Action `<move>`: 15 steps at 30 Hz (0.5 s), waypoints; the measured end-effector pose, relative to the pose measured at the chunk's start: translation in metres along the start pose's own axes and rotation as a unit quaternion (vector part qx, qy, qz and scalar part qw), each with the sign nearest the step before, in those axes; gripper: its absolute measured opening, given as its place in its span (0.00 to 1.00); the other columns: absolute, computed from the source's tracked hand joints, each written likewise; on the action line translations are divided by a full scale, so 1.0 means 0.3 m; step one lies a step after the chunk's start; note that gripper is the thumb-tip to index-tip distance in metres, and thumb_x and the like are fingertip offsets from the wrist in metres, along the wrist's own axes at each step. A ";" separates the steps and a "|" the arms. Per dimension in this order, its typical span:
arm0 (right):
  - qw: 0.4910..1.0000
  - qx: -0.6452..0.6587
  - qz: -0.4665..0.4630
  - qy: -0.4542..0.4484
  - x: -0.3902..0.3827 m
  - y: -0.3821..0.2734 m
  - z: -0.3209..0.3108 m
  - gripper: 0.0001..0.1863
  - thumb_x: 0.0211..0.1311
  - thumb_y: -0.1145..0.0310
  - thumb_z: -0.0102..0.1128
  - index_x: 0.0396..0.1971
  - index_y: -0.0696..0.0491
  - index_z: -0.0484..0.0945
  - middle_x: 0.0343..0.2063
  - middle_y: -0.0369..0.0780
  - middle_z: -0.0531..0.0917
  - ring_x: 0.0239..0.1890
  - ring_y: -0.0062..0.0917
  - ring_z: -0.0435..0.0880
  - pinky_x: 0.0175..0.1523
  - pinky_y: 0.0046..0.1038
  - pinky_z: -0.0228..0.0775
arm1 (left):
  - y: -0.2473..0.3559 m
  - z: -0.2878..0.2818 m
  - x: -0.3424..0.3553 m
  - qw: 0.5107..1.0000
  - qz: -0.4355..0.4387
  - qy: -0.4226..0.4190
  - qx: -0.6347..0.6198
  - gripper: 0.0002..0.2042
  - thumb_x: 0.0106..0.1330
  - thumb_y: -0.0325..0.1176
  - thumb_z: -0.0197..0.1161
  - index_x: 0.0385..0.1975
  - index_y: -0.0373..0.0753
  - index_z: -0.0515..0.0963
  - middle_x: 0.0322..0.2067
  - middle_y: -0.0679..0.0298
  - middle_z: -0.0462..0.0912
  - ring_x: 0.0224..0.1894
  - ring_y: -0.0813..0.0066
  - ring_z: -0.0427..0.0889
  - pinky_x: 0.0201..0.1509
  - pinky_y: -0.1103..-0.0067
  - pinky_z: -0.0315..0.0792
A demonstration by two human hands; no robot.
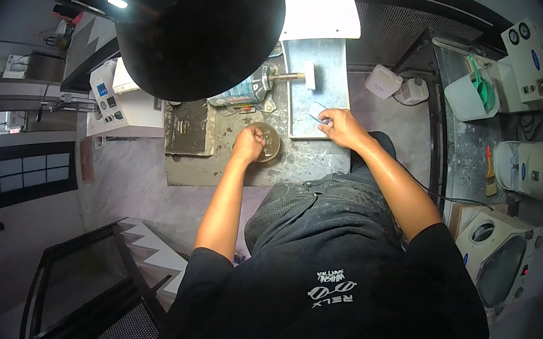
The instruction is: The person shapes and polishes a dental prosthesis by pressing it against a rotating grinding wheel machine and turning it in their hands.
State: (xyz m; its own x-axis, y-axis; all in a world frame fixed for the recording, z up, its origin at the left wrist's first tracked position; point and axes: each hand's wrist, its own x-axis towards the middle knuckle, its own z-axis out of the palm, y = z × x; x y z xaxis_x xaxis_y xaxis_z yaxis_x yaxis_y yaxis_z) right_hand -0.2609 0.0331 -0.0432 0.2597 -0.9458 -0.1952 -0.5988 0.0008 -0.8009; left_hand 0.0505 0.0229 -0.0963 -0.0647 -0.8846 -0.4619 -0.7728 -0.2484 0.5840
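My left hand (247,143) is closed, fingers curled over the near-left rim of a small round bowl (270,150) with a brownish inside. Whatever its fingertips pinch is too small to make out. Over the near end of a shallow metal tray (323,131), my right hand (342,128) is closed on a small, pale blue, thin-edged piece (316,112). Farther up the tray, a white block (310,76) stands at the tip of a brass torch nozzle (289,77). The nozzle joins a gas can (249,90) lying left of the tray.
A black lamp shade (202,26) hangs over the bench's far left. A dark, worn slab (190,128) lies on the dusty bench. Two white jugs (384,81) stand beyond the tray. To the right, a side table holds a white tub (468,100) and machines (540,66).
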 end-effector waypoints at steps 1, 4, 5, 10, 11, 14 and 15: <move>1.000 0.004 -0.004 0.006 0.002 -0.003 0.000 0.14 0.56 0.69 0.67 0.40 0.60 0.81 0.37 0.52 0.85 0.43 0.43 0.85 0.50 0.36 0.75 | -0.009 -0.006 -0.006 0.999 0.021 0.020 -0.020 0.11 0.59 0.20 0.62 0.41 0.31 0.78 0.27 0.59 0.84 0.31 0.75 0.84 0.37 0.79 0.77; 1.000 0.029 -0.007 0.002 0.014 -0.018 0.016 0.13 0.57 0.68 0.67 0.40 0.59 0.82 0.35 0.50 0.86 0.41 0.40 0.86 0.48 0.34 0.76 | -0.016 -0.021 -0.022 0.950 0.010 0.022 -0.311 0.06 0.63 0.19 0.61 0.39 0.31 0.77 0.27 0.61 0.85 0.29 0.77 0.83 0.36 0.78 0.76; 0.999 0.052 -0.009 -0.009 0.022 -0.025 0.029 0.13 0.57 0.68 0.67 0.39 0.59 0.82 0.34 0.49 0.86 0.40 0.37 0.86 0.47 0.33 0.76 | -0.011 -0.022 -0.031 0.936 0.033 0.025 -0.349 0.05 0.67 0.21 0.59 0.40 0.33 0.76 0.31 0.62 0.85 0.35 0.77 0.83 0.41 0.79 0.76; 0.954 0.276 0.058 -0.103 0.105 -0.079 0.145 0.09 0.64 0.69 0.63 0.38 0.58 0.82 0.30 0.40 0.86 0.32 0.22 0.85 0.37 0.26 0.78 | 0.080 0.041 -0.009 0.744 0.034 -0.070 -0.664 0.07 0.68 0.22 0.58 0.43 0.34 0.73 0.36 0.57 0.83 0.37 0.70 0.82 0.48 0.75 0.76; 0.930 0.343 0.085 -0.105 0.119 -0.085 0.165 0.09 0.65 0.69 0.63 0.39 0.59 0.81 0.31 0.40 0.86 0.31 0.23 0.85 0.36 0.26 0.79 | 0.099 0.055 0.006 0.733 0.039 -0.089 -0.673 0.06 0.68 0.22 0.57 0.43 0.34 0.73 0.37 0.59 0.82 0.38 0.70 0.81 0.49 0.75 0.76; 0.856 0.470 0.188 -0.104 0.146 -0.093 0.209 0.10 0.66 0.70 0.62 0.42 0.59 0.80 0.31 0.41 0.85 0.29 0.23 0.85 0.33 0.25 0.80 | 0.140 0.099 0.030 0.717 0.040 -0.101 -0.688 0.04 0.70 0.22 0.54 0.42 0.35 0.73 0.38 0.62 0.80 0.41 0.72 0.79 0.50 0.74 0.76; 0.846 0.482 0.206 -0.096 0.150 -0.092 0.219 0.11 0.66 0.70 0.62 0.43 0.60 0.79 0.32 0.41 0.85 0.29 0.24 0.85 0.32 0.25 0.81 | 0.153 0.111 0.034 0.723 0.011 -0.090 -0.685 0.04 0.71 0.23 0.53 0.41 0.35 0.73 0.39 0.63 0.79 0.42 0.73 0.78 0.50 0.73 0.76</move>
State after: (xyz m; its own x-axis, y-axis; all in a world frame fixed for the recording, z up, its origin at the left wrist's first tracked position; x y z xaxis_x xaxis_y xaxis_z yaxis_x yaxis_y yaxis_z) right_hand -0.1830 0.0117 -0.0670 0.3537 -0.7301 -0.5847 0.2033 0.6701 -0.7138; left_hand -0.0066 0.0155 -0.0965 -0.2437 -0.8593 -0.4496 0.5731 -0.5016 0.6481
